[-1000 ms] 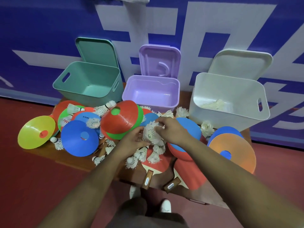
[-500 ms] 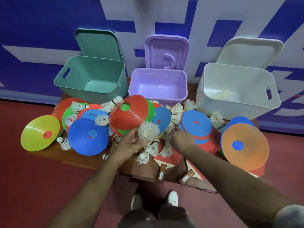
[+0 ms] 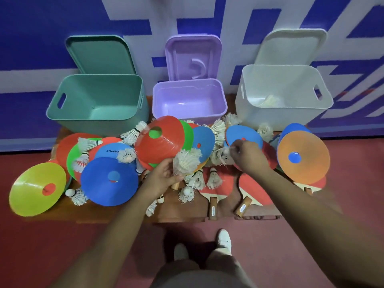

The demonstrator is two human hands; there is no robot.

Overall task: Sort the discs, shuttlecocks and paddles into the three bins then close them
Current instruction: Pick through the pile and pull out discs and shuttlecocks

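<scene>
A low wooden table (image 3: 187, 213) carries a heap of coloured discs, white shuttlecocks and red paddles. My left hand (image 3: 161, 178) grips a bunch of shuttlecocks (image 3: 187, 162) in front of a tilted red disc (image 3: 160, 140). My right hand (image 3: 248, 154) pinches a shuttlecock (image 3: 225, 152) beside a blue disc (image 3: 243, 135). Behind stand three open bins: green (image 3: 97, 101), purple (image 3: 189, 98) and white (image 3: 282, 94). The white bin holds shuttlecocks (image 3: 270, 100). Red paddles (image 3: 216, 188) lie at the front edge with their handles toward me.
Each bin's lid leans upright against the blue and white wall. A yellow disc (image 3: 37, 189) overhangs the table's left end, an orange disc (image 3: 303, 156) sits at the right. A large blue disc (image 3: 109, 181) lies front left. My shoes (image 3: 224, 239) stand on red floor below.
My hands have parted: the left keeps the bunch of shuttlecocks, the right has moved right and back to the pile by the blue disc and pinched a shuttlecock.
</scene>
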